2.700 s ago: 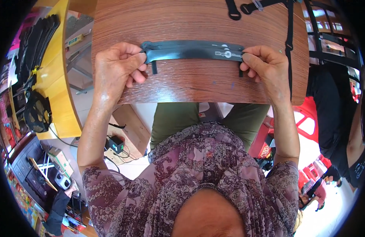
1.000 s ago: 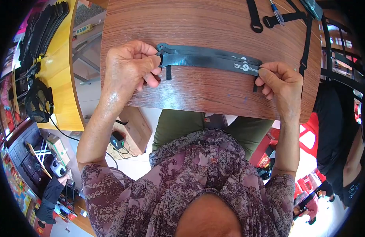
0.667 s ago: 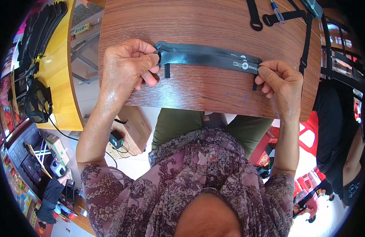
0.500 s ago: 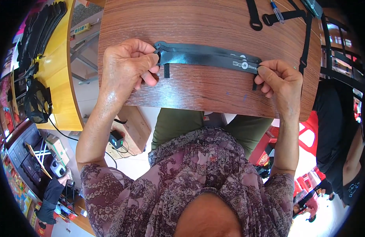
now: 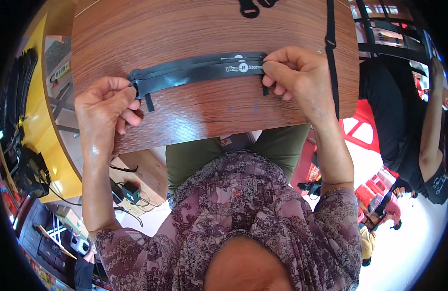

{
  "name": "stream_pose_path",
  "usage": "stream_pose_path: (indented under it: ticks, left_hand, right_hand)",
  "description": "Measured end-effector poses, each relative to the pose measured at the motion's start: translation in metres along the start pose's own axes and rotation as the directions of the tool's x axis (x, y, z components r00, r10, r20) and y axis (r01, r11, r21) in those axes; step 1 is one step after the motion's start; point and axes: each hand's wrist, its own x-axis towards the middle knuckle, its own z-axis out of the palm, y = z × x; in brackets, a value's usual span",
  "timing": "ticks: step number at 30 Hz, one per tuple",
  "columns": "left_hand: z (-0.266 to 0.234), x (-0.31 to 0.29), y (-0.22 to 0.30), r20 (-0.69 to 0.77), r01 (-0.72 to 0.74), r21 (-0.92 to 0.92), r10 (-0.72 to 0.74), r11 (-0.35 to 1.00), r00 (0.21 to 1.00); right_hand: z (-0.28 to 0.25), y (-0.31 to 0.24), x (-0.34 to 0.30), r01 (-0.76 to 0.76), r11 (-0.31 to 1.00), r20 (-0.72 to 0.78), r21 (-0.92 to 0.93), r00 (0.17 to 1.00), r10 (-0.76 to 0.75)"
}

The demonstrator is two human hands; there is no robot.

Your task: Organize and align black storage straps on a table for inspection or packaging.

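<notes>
A small stack of flat black storage straps with white print near the right end stretches between my hands over the table. My left hand pinches its left end, thumb on top and fingers beneath. At the other end, my right hand pinches it between thumb and fingers. Short black strap ends hang below the stack beside each hand. The layers fan slightly, with upper edges showing behind the front one. What lies under the fingertips is hidden.
All this is over a brown wood-grain table. More black straps with looped ends lie at its far side; a long one runs along the right. A yellow table stands left, and a person in black is at the right.
The whole view has swung, so the table and hands appear further left and tilted. Both hands keep their pinch on the strap stack, which shows no clear shift against the table.
</notes>
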Motion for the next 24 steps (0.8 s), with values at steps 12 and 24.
stream_pose_path:
  ticks: [12,24]
  left_hand:
    - [0.0029,-0.0008,0.0013,-0.012,-0.006,0.013,0.007,1.000,1.000]
    - [0.0019,-0.0007,0.0014,-0.011,0.000,0.029,0.000,1.000,1.000]
  right_hand:
    - [-0.0034,0.0013,0.0010,0.011,1.000,0.035,0.003,0.999,-0.011]
    - [-0.0026,0.0001,0.0012,0.005,1.000,0.025,-0.023,1.000,-0.005]
